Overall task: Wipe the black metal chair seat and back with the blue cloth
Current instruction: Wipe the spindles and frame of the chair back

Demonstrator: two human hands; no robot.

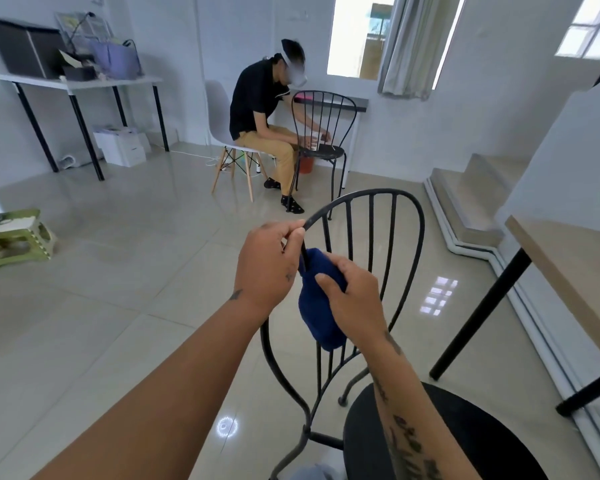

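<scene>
Pale tiled floor (125, 306) of a white-walled room, with a black metal chair (371, 216) in the foreground.

Left hand (269, 268) is closed around the curved top rail of the chair back at its left side; right hand (352, 299) is closed on a blue cloth (317, 320), bunched around the frame just below the left hand, its loose end hanging down. Round black seat (471, 427) lies lower right, partly hidden by the right forearm. Wooden-topped table (568, 271) stands just right of the chair. Farther back, a seated person (260, 109) bends over a second black chair (323, 133); a white table (80, 84) carrying boxes stands at the left wall, a green step stool (18, 237) at far left, steps (465, 195) at right.
</scene>
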